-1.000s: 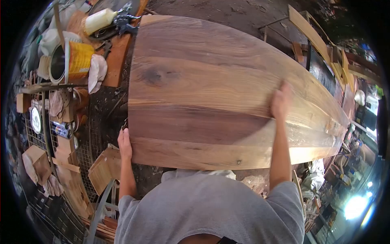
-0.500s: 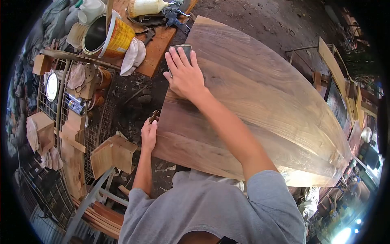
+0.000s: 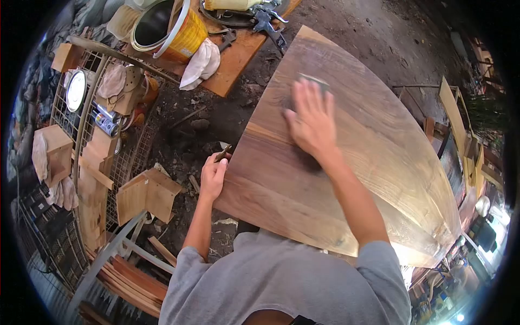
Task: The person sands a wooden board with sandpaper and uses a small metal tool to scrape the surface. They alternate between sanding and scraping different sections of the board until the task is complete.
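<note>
A large wooden panel [image 3: 352, 157] with a curved far edge and dark and light grain lies in front of me. My right hand [image 3: 314, 116] is pressed flat over a dark sanding pad [image 3: 314, 81] on the panel's upper part; the hand is blurred, and only the pad's front edge shows past the fingers. At the panel's left edge, my left hand [image 3: 213, 176] is closed around a small dark brown object [image 3: 222, 153], whose exact kind I cannot make out.
A yellow bucket [image 3: 189, 40], a white cloth [image 3: 201, 65] and a spray gun [image 3: 265, 19] sit on an orange-brown board [image 3: 238, 67] at upper left. Wire racks hold cans and wood blocks at left. Wooden strips [image 3: 132, 284] lie lower left.
My right hand has slid with the pad from the panel's left edge rightward onto its surface. The view has shifted, and the dark object in my left hand now sticks out more.
</note>
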### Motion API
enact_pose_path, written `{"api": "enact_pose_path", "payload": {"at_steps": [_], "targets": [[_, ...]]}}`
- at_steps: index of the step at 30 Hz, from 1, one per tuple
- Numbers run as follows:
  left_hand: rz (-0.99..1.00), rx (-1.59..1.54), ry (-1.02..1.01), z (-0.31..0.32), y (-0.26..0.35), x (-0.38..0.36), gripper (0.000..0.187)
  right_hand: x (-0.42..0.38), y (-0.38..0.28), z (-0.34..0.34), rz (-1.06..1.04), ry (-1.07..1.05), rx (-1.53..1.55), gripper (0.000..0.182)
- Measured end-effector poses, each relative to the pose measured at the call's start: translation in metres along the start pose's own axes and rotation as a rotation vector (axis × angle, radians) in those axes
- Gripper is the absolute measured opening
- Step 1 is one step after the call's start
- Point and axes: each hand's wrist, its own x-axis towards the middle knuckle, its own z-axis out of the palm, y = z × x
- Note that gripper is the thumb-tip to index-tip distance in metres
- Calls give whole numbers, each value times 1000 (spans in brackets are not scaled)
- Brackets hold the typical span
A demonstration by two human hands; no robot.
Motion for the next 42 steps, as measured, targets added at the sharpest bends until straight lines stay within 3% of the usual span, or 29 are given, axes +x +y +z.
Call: {"api": "enact_pose_path", "payload": {"at_steps": [4, 5, 8, 12, 13, 14, 15, 17, 18, 20, 21, 22, 25, 28, 31, 32, 35, 36, 37, 38, 41, 42], "targets": [[-133, -51, 7, 2, 4, -5, 32, 98, -26, 39, -35, 211, 73, 68], [-66, -70, 13, 3, -5, -5, 33, 107, -15, 41, -18, 234, 67, 69], [-85, -32, -31, -3, -11, -8, 37, 65, 54, 0, 121, 171, 100, 68], [-145, -28, -74, -5, -25, -2, 39, -107, 232, -49, 544, 227, -72, 63], [-136, -43, -83, 3, -17, -1, 39, -161, 289, -50, 742, 218, -178, 63], [-151, -81, -22, 9, -1, -3, 39, -232, 368, -37, 760, 253, -261, 64], [-166, -116, 45, 10, 5, -3, 40, -268, 386, -59, 971, 251, -227, 62], [-75, -34, 30, 5, -5, -6, 38, -290, 409, -43, 1023, 281, -285, 62], [-121, -30, -1, 1, -5, -5, 36, -290, 414, -34, 1087, 316, -334, 62], [-162, -28, -24, 0, -11, -3, 35, -159, 303, -80, 991, -105, -138, 61], [-147, -43, -23, 0, -19, -4, 35, -113, 248, -68, 765, -46, -280, 63], [-130, -57, -26, 0, -22, -3, 34, -81, 240, -13, 580, 322, -247, 62], [-81, -35, 10, 4, 0, -2, 35, 64, 132, 12, 314, 388, -89, 66], [-94, -47, 15, 4, -2, -10, 36, 140, 66, 27, 254, 194, -55, 73], [-104, -12, -21, -1, -5, -7, 37, 112, 100, 18, 85, 310, -13, 65], [-111, 23, -44, -2, -6, -6, 37, 86, 123, -8, 129, 213, -56, 63], [-57, 64, -59, -4, -18, -3, 35, -28, 224, -32, 382, 344, 2, 57], [-60, 55, -53, 0, -14, -2, 35, -73, 264, -42, 431, 283, -235, 58], [-65, -7, -13, 6, -2, -2, 34, -112, 309, -31, 552, 374, -149, 58], [-69, -67, 33, 9, 6, -1, 33, -145, 342, -24, 580, 422, -252, 58], [-91, -63, 22, 4, 13, -1, 31, -115, 309, -18, 697, 427, -310, 58], [-77, -43, 8, 3, 11, -2, 29, -83, 272, -16, 559, 383, -273, 58]]}}
